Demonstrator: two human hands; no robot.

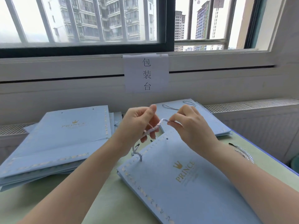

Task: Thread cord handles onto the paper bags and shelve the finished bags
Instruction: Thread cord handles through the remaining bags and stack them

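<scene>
Unthreaded bag stack (64,135) lies far left on worktop (105,199). Left hand (137,125) pinches cord (155,127) mid-run; right hand (189,125) pinches its tip end. Cord's soft, light, floppy, so hold near the tip. Bag (186,183) lies flat below, one end prob. already through its left hole.

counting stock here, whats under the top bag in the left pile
Under the top bag lie more flat blue bags, only their stacked edges showing at the front and right. Their faces are covered, so the number cannot be told. The pile rests on the green table.
</scene>
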